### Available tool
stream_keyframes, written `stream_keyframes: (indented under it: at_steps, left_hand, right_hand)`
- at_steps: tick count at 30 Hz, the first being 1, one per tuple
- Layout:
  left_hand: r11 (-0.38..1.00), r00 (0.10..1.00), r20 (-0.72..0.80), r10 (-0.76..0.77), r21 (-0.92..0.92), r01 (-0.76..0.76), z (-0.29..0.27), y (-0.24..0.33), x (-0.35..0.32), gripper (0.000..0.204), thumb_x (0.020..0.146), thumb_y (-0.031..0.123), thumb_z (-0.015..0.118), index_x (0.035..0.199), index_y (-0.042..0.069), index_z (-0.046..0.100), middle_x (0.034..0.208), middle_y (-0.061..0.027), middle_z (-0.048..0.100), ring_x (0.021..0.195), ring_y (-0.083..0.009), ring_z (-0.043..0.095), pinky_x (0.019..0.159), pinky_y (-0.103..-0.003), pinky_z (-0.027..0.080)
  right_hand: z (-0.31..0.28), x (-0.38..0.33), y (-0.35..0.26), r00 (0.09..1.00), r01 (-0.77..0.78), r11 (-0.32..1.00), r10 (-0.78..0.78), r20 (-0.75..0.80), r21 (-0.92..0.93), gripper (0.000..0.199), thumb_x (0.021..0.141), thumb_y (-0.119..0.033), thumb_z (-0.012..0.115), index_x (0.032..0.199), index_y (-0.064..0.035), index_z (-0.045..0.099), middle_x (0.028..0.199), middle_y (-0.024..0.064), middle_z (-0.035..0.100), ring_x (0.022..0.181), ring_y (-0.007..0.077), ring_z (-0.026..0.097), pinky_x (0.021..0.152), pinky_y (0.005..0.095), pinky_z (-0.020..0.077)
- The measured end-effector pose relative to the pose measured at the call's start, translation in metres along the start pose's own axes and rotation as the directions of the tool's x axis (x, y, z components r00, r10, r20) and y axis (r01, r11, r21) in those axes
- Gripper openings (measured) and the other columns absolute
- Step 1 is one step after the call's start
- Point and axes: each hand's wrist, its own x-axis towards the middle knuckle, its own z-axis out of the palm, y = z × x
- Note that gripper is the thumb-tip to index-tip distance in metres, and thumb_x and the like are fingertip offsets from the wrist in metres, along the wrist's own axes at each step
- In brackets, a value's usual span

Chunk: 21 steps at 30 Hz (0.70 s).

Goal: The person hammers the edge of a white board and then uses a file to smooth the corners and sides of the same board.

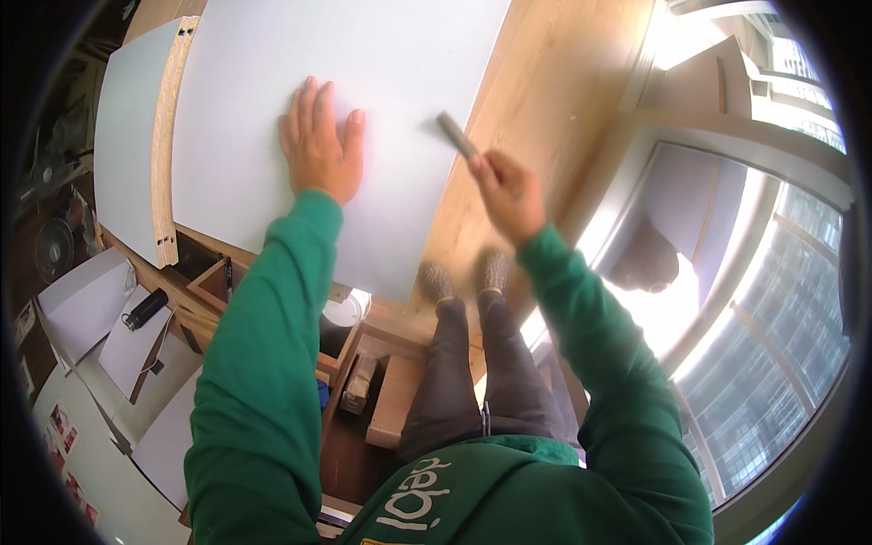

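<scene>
A large white board lies flat in front of me, across the wooden surface. My left hand rests palm down on its middle, with the fingers stretched out and the thumb apart. Past the board's right edge, my right hand is closed round one end of a short grey rod-shaped tool. The tool slants up and left, its free end over the board; what kind of tool it is, I cannot tell. Beside the board on the left is a narrower white panel with a raw wooden edge strip bearing dark fittings.
Below the board sit open wooden compartments with wooden blocks and a white round container. A black cylinder and a cable lie at left, a small fan behind. Bright windows stand at right.
</scene>
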Motion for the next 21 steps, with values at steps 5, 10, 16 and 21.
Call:
stream_keyframes:
  at_steps: [5, 10, 16, 21]
  left_hand:
    - [1.0, 1.0, 0.004, 0.005, -0.009, -0.005, -0.002, 0.006, 0.003, 0.056, 0.104, 0.04, 0.045, 0.15, 0.008, 0.042, 0.162, -0.0112, 0.033, 0.152, -0.0305, 0.024, 0.125, -0.051, 0.012]
    - [1.0, 1.0, 0.027, -0.016, 0.004, 0.016, -0.005, 0.004, 0.002, 0.057, 0.104, 0.041, 0.045, 0.15, 0.008, 0.042, 0.162, -0.0111, 0.033, 0.152, -0.0304, 0.024, 0.125, -0.051, 0.012]
    - [1.0, 1.0, 0.018, -0.007, -0.011, 0.007, -0.006, 0.008, 0.004, 0.057, 0.104, 0.041, 0.045, 0.15, 0.008, 0.042, 0.163, -0.0108, 0.032, 0.153, -0.03, 0.023, 0.125, -0.05, 0.011]
    - [1.0, 0.999, 0.032, -0.01, -0.016, 0.01, -0.003, 0.009, 0.005, 0.057, 0.104, 0.04, 0.045, 0.15, 0.008, 0.042, 0.163, -0.0105, 0.032, 0.153, -0.0301, 0.023, 0.125, -0.051, 0.011]
  right_hand:
    - [-0.023, 0.067, -0.029, 0.981, -0.128, 0.992, 0.13, -0.145, 0.023, 0.043, 0.101, -0.038, 0.062, 0.083, 0.0004, 0.066, 0.058, 0.0142, 0.051, 0.053, 0.0193, 0.047, 0.052, 0.0376, 0.0412]
    - [-0.023, 0.069, -0.013, 0.99, 0.066, 0.992, -0.078, -0.114, -0.109, 0.041, 0.101, -0.037, 0.061, 0.086, 0.0008, 0.068, 0.058, 0.0133, 0.05, 0.054, 0.018, 0.046, 0.053, 0.0374, 0.0419]
    - [-0.036, 0.102, -0.012, 0.986, -0.111, 0.994, 0.113, -0.122, 0.022, 0.037, 0.098, -0.038, 0.065, 0.092, -0.0018, 0.072, 0.062, 0.0139, 0.056, 0.057, 0.0195, 0.051, 0.055, 0.0375, 0.0444]
    - [-0.072, 0.183, -0.032, 0.987, -0.065, 0.997, 0.058, -0.152, -0.04, 0.043, 0.097, -0.045, 0.064, 0.093, -0.0029, 0.073, 0.065, 0.0132, 0.062, 0.058, 0.0211, 0.056, 0.057, 0.0382, 0.0473]
